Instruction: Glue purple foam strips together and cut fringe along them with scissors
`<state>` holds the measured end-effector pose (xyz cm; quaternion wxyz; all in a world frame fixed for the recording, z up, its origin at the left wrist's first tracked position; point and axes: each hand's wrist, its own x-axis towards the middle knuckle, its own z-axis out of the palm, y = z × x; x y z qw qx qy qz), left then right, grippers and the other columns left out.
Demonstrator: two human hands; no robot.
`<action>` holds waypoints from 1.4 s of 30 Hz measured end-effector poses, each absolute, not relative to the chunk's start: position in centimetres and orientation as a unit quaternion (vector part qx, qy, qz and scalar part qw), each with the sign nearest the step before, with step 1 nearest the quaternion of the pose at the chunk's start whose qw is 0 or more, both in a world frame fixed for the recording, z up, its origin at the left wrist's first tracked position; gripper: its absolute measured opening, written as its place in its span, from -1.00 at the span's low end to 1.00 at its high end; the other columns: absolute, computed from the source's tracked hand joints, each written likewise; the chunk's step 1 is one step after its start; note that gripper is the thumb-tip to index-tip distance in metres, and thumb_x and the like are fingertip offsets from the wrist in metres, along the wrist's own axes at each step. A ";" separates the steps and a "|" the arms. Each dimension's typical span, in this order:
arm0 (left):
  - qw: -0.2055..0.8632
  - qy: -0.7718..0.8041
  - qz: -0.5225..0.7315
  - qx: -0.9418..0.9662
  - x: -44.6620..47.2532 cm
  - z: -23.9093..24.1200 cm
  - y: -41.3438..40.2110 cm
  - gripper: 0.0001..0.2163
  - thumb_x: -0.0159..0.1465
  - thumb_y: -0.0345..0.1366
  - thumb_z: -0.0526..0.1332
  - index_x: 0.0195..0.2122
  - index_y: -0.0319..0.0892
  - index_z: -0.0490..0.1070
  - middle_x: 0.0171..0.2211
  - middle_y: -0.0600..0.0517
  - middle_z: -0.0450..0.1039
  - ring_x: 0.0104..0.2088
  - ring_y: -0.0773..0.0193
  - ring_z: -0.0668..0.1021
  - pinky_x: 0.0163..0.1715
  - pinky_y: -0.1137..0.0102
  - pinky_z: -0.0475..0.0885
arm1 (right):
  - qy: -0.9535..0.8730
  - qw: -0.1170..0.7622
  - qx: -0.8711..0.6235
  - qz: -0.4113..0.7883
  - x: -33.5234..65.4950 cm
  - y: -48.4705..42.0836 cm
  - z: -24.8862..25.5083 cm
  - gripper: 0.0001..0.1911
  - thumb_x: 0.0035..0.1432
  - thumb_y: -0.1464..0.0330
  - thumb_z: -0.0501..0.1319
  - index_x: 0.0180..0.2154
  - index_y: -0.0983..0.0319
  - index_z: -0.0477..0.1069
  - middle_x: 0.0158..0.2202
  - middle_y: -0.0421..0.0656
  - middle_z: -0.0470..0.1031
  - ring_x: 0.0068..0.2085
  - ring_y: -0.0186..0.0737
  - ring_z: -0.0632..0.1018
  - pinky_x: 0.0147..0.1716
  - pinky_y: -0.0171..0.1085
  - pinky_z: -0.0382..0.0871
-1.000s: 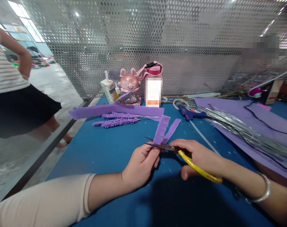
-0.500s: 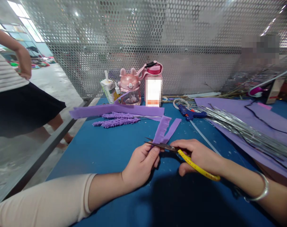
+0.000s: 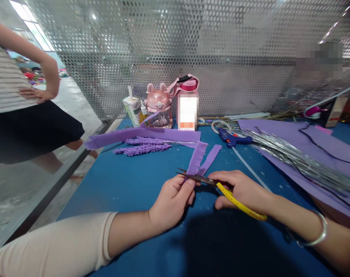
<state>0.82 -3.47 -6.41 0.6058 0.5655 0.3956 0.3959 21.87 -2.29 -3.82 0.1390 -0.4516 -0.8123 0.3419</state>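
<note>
Between its thumb and fingers my left hand point(image 3: 176, 196) pinches a folded strip of purple crepe paper point(image 3: 197, 157), whose edge looks finely cut. The strip's other end point(image 3: 211, 158) angles up to the right. My right hand point(image 3: 242, 190) is wrapped round yellow-handled scissors point(image 3: 229, 196). Their dark blades cross the strip just above my left fingertips, points toward the left. Behind the hands lie two purple lavender-like flower sprigs point(image 3: 144, 146) with a thin wire stem, and a long purple paper strip point(image 3: 151, 134).
A blue glue gun point(image 3: 231, 139) and a bundle of silver wires point(image 3: 301, 165) lie at right, over purple sheets point(image 3: 278, 129). Pink bottles point(image 3: 160, 105) and a drink carton point(image 3: 133, 109) stand against the perforated metal panel point(image 3: 221, 46). A person point(image 3: 22, 96) stands at left beyond the table edge.
My right thumb and the yellow handle have moved slightly up, the scissors closing a little. My left hand stays put. The person at left has shifted rightward.
</note>
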 end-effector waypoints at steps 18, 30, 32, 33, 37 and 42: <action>0.633 0.402 0.368 0.550 0.7 -6.2 -3.4 -0.74 0.29 -0.15 0.01 -0.29 -0.24 0.34 -0.65 0.16 0.27 -0.65 0.47 0.28 -0.62 0.54 0.19 | -0.801 0.134 -0.475 0.338 22.1 -2.3 -3.3 -0.54 -0.09 0.07 0.30 -0.19 0.19 0.37 -0.45 -0.26 0.34 -0.48 -0.32 0.30 -0.54 -0.38 0.20; 0.624 0.399 0.399 0.541 0.7 -6.2 -3.3 -0.78 0.30 -0.17 0.01 -0.33 -0.22 0.29 -0.63 0.16 0.26 -0.64 0.47 0.26 -0.60 0.54 0.20 | -0.803 0.123 -0.484 0.325 21.9 -2.5 -3.0 -0.21 -0.38 -0.01 0.40 -0.08 0.15 0.28 -0.18 -0.17 0.42 -0.26 -0.12 0.44 -0.30 -0.26 0.32; 0.619 0.397 0.395 0.551 0.7 -6.2 -3.3 -0.76 0.30 -0.17 0.01 -0.36 -0.23 0.29 -0.63 0.15 0.26 -0.64 0.46 0.28 -0.59 0.53 0.21 | -0.804 0.127 -0.482 0.324 21.9 -2.5 -3.0 -0.23 -0.36 -0.01 0.40 -0.09 0.15 0.28 -0.18 -0.17 0.42 -0.25 -0.12 0.44 -0.29 -0.26 0.33; 0.617 0.396 0.393 0.555 0.7 -6.2 -3.4 -0.75 0.30 -0.16 0.00 -0.37 -0.23 0.30 -0.63 0.15 0.27 -0.63 0.46 0.28 -0.59 0.52 0.21 | -0.804 0.130 -0.480 0.324 21.9 -2.6 -3.0 -0.23 -0.36 0.00 0.40 -0.09 0.16 0.28 -0.17 -0.17 0.42 -0.25 -0.11 0.44 -0.29 -0.26 0.33; 0.610 0.398 0.394 0.561 0.7 -6.2 -3.4 -0.74 0.31 -0.16 0.00 -0.39 -0.23 0.30 -0.62 0.14 0.27 -0.63 0.46 0.28 -0.59 0.52 0.21 | -0.809 0.135 -0.472 0.322 21.9 -2.6 -3.1 -0.23 -0.35 0.00 0.40 -0.08 0.15 0.27 -0.15 -0.17 0.41 -0.21 -0.09 0.44 -0.25 -0.24 0.33; 0.607 0.398 0.396 0.562 0.7 -6.3 -3.4 -0.73 0.31 -0.16 0.00 -0.40 -0.23 0.31 -0.61 0.14 0.27 -0.63 0.46 0.28 -0.59 0.52 0.20 | -0.807 0.123 -0.480 0.320 21.8 -2.7 -3.3 -0.19 -0.37 -0.01 0.40 -0.06 0.13 0.24 -0.13 -0.18 0.41 -0.20 -0.09 0.45 -0.23 -0.24 0.32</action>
